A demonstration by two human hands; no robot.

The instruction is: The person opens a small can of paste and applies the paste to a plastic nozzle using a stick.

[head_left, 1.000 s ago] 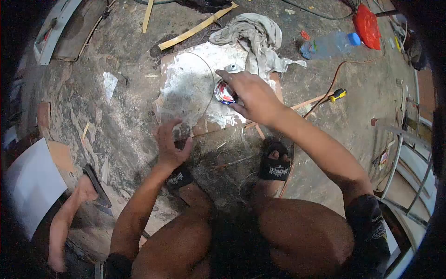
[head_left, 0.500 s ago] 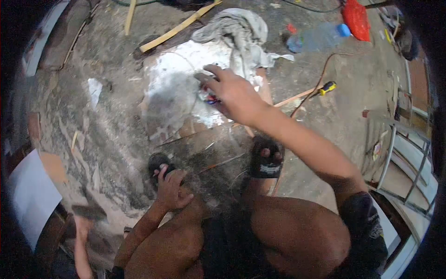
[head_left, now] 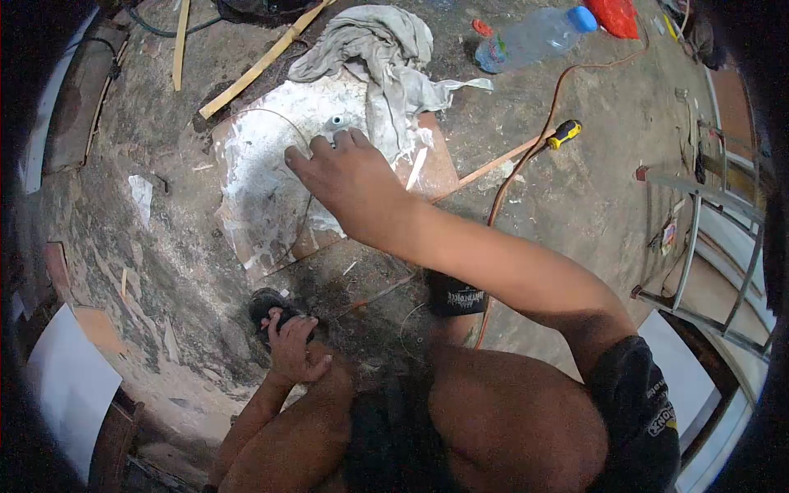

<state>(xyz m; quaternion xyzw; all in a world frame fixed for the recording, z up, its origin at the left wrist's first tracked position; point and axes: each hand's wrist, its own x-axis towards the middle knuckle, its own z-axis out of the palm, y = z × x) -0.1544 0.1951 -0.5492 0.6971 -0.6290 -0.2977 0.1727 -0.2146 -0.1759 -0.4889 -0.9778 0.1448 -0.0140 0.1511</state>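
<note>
My right hand [head_left: 345, 185] is over the white-smeared board [head_left: 255, 168], with its fingers curled down; its palm side and whatever it holds are hidden. Just above its fingertips a small round metal piece [head_left: 336, 121] lies on the board. The round tin seen earlier is out of sight. A thin wire [head_left: 283, 117] curves over the board, and a crumpled grey cloth [head_left: 382, 62] lies across its upper right part. Near my knee and sandal [head_left: 267, 306], my left hand [head_left: 297, 349] is open and empty, with fingers slightly apart.
A clear plastic bottle [head_left: 534, 39] and a red bag [head_left: 615, 16] lie at the upper right. A yellow-black screwdriver [head_left: 565, 134] rests by an orange cable [head_left: 501, 193]. Wooden strips [head_left: 263, 62] are at the upper left. A metal frame [head_left: 694, 238] stands at the right.
My left hand has drawn back from the board's lower edge to my knee. My right hand now covers where the tin was. The view has shifted; the other person's hand has left it.
</note>
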